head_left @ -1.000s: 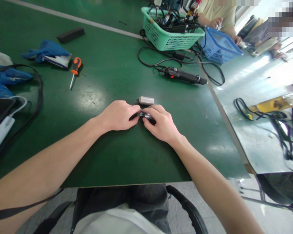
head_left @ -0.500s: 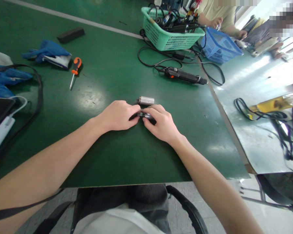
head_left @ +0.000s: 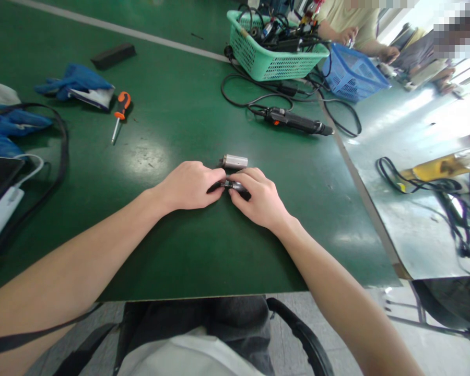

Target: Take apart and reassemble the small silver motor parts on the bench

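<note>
Close together on the green table (head_left: 203,250), my left hand (head_left: 194,185) and my right hand (head_left: 260,196) both grip dark parts. The fingers of my left hand are closed on a black curved piece (head_left: 215,186). Between thumb and fingers of my right hand is a dark, shiny cylindrical part (head_left: 239,188). The two pieces meet or nearly meet at the fingertips; whether they are joined I cannot tell. Just beyond my hands a silver metal cylinder, like a small motor (head_left: 235,162), lies on its side. Fingers hide much of both held parts.
An orange-handled screwdriver (head_left: 121,112), blue gloves (head_left: 82,83) and a dark block (head_left: 113,56) lie to the left. Farther back are a corded electric screwdriver (head_left: 297,121), a green basket (head_left: 285,68) of cables and a blue basket (head_left: 350,78). Another person's hand (head_left: 348,35) shows behind.
My hands and the parts in them stay practically still. At the back, the other person's hand near the blue basket has shifted slightly.
</note>
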Action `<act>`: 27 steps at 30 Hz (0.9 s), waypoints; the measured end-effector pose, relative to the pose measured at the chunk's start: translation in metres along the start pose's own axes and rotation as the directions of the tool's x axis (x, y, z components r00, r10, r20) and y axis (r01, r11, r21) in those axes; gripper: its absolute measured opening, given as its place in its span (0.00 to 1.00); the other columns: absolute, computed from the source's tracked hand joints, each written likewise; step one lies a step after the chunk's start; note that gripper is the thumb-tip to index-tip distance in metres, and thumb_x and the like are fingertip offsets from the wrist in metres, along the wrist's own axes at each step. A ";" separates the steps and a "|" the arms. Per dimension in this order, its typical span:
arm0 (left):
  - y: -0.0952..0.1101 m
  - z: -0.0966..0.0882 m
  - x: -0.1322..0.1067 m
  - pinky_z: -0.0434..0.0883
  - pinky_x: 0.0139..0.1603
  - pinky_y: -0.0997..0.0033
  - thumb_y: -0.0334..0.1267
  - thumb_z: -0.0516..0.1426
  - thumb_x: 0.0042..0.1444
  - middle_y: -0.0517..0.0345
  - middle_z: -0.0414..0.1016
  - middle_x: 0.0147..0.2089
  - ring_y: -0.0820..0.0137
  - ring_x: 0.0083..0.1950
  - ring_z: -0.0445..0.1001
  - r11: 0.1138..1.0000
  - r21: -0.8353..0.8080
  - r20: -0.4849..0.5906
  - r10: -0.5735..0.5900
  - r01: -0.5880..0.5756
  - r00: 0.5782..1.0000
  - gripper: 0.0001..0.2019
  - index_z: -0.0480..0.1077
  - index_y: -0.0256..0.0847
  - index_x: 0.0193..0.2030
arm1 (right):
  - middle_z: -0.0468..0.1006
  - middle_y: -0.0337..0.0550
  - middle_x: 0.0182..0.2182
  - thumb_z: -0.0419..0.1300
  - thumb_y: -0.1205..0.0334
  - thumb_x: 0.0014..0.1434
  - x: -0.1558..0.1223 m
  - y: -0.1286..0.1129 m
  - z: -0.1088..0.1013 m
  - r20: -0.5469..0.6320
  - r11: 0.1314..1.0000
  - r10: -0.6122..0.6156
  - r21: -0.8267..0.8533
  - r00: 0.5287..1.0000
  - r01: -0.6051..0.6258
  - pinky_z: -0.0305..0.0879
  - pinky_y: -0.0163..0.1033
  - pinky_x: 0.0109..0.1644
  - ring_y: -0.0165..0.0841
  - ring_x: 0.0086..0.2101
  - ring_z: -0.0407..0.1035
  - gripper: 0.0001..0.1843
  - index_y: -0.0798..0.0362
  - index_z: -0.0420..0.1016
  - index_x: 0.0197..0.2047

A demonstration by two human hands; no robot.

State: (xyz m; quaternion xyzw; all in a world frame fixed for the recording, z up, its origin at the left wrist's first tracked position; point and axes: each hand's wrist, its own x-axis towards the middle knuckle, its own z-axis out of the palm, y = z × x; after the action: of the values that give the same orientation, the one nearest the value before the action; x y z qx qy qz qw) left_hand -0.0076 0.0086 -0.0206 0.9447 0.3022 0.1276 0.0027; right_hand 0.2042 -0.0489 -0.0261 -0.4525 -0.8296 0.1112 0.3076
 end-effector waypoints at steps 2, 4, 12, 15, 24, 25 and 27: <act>-0.001 0.000 0.000 0.58 0.30 0.65 0.43 0.52 0.64 0.58 0.77 0.28 0.65 0.28 0.73 1.000 -0.003 -0.005 0.008 -0.008 1.000 0.11 0.73 0.42 0.38 | 0.77 0.48 0.47 0.57 0.65 0.66 0.000 -0.001 -0.002 0.015 1.000 -0.013 -0.015 1.000 0.013 0.69 0.51 0.59 0.44 0.51 0.69 0.14 0.50 0.74 0.53; -0.002 0.001 0.000 0.59 0.29 0.65 0.44 0.52 0.64 0.58 0.77 0.28 0.65 0.28 0.73 1.000 -0.010 -0.010 0.019 -0.019 1.000 0.11 0.73 0.42 0.37 | 0.76 0.50 0.49 0.56 0.65 0.66 -0.001 -0.002 -0.004 0.044 0.999 -0.027 -0.031 0.999 0.028 0.68 0.53 0.60 0.45 0.52 0.68 0.16 0.50 0.72 0.56; -0.004 0.002 0.001 0.59 0.30 0.67 0.46 0.54 0.66 0.59 0.79 0.31 0.68 0.29 0.73 0.997 -0.059 0.007 0.041 -0.040 0.999 0.13 0.74 0.42 0.36 | 0.72 0.51 0.55 0.50 0.69 0.68 0.000 -0.006 -0.011 0.198 0.989 -0.107 -0.083 0.974 0.125 0.69 0.56 0.61 0.45 0.56 0.66 0.20 0.45 0.73 0.59; -0.005 0.001 0.002 0.59 0.31 0.68 0.50 0.55 0.65 0.59 0.80 0.32 0.68 0.29 0.73 0.998 -0.066 0.019 0.016 -0.015 1.000 0.15 0.76 0.43 0.40 | 0.73 0.50 0.54 0.49 0.69 0.69 0.001 -0.001 -0.019 0.244 0.985 -0.119 -0.092 0.963 0.145 0.69 0.55 0.61 0.44 0.56 0.66 0.20 0.46 0.74 0.58; -0.007 -0.001 -0.003 0.61 0.33 0.67 0.50 0.54 0.66 0.59 0.81 0.32 0.67 0.31 0.75 0.998 -0.057 0.034 -0.008 0.010 0.999 0.15 0.77 0.44 0.41 | 0.79 0.50 0.48 0.56 0.66 0.61 -0.055 0.108 -0.104 0.128 0.903 0.245 -0.392 0.961 -0.178 0.72 0.56 0.53 0.47 0.48 0.75 0.19 0.49 0.76 0.54; -0.007 -0.001 -0.004 0.61 0.33 0.67 0.49 0.53 0.67 0.59 0.81 0.32 0.67 0.31 0.75 0.999 -0.054 0.029 -0.006 0.008 1.000 0.15 0.77 0.44 0.41 | 0.80 0.50 0.47 0.57 0.65 0.60 -0.066 0.126 -0.117 0.078 0.877 0.298 -0.416 0.951 -0.241 0.72 0.55 0.52 0.47 0.46 0.75 0.18 0.49 0.77 0.52; -0.007 -0.001 -0.005 0.61 0.33 0.67 0.47 0.53 0.67 0.59 0.81 0.32 0.66 0.32 0.76 0.999 -0.050 0.022 -0.002 0.003 1.000 0.14 0.77 0.44 0.41 | 0.82 0.51 0.45 0.59 0.64 0.57 -0.086 0.157 -0.138 0.001 0.845 0.356 -0.428 0.934 -0.322 0.73 0.53 0.48 0.46 0.43 0.76 0.17 0.46 0.78 0.50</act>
State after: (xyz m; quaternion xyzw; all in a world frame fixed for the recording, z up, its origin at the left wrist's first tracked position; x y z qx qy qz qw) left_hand -0.0156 0.0115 -0.0209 0.9453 0.3000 0.1247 0.0296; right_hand 0.4302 -0.0438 -0.0258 -0.6426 -0.7524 0.0004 0.1449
